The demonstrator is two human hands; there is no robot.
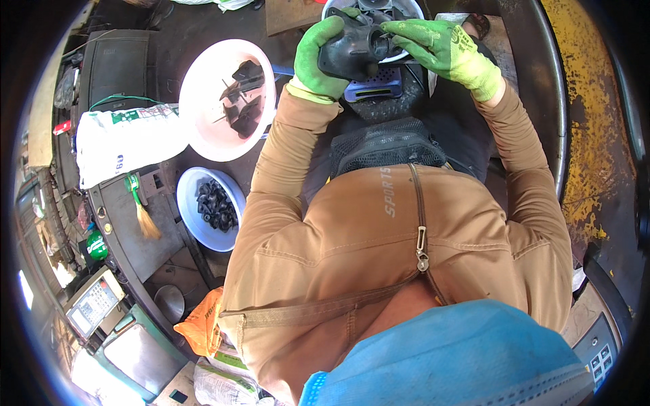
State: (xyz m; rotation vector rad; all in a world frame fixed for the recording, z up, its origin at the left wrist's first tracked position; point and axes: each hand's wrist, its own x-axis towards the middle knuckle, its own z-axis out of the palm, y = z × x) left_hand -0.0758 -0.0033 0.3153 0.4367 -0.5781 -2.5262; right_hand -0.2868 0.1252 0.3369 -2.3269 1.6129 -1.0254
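Observation:
Both my hands wear green gloves and meet at the top of the view. My left hand [315,55] wraps around a black moulded plastic part [352,49] from its left side. My right hand [439,46] reaches in from the right, fingertips on the part's round opening. The part is held over a white bowl [414,8] at the top edge, above a small blue stool [376,86] between my knees. Brown sleeves run down to my chest.
A pink basin [203,115] with several black plastic parts sits to my left. Below it a blue bowl [189,210] holds small black rings. A white sack [118,139], a small brush [142,213] and a calculator [93,301] lie farther left. A curved metal rim [558,101] runs along my right.

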